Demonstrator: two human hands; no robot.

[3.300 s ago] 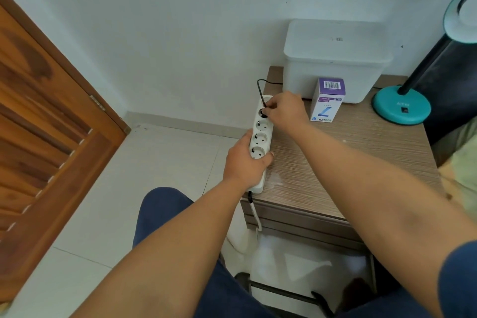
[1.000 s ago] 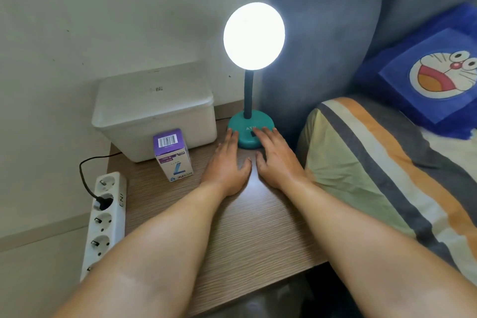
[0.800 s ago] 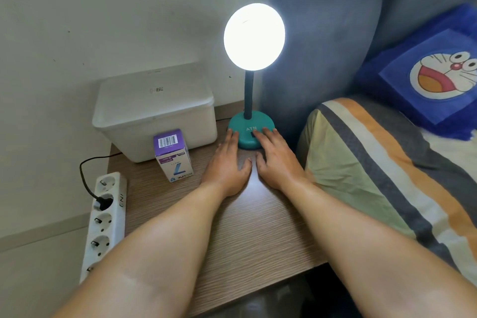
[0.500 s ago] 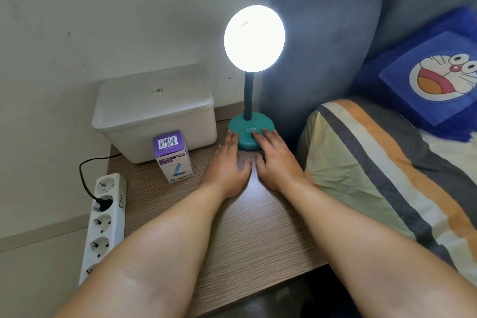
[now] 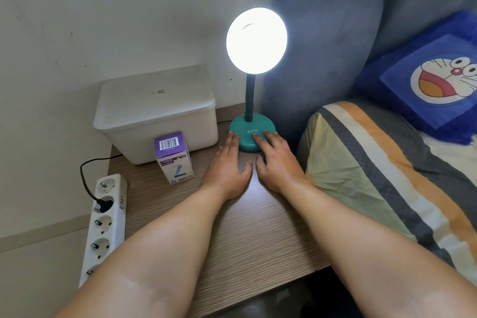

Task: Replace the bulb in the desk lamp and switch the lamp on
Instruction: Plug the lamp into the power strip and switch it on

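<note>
A white multi-socket power strip [image 5: 104, 224] is lying along the wood-grain table's [image 5: 247, 240] left edge, a black plug sitting in it. A purple-and-white bulb carton [image 5: 174, 157] is standing before a white lidded plastic box [image 5: 157, 113]. The left hand [image 5: 227, 165] is resting flat and released, fingertips touching the teal-based desk lamp [image 5: 251, 134], whose round head is glowing. The right hand [image 5: 277, 160] is lying open, fingers on the base. A striped bed cover [image 5: 374, 175] is lying rightmost.

A: What is on the table [image 5: 258, 235]?

B: A teal desk lamp [image 5: 251, 134] stands lit, its round head glowing white. Both palms lie flat before it: the left hand [image 5: 228, 166] touches the base's left edge, the right hand [image 5: 277, 160] has fingers on the base.

A: Anything else?

B: A purple bulb box [image 5: 174, 157] stands against a white bin [image 5: 157, 113]; a power strip [image 5: 104, 224] holds a black plug.
</note>
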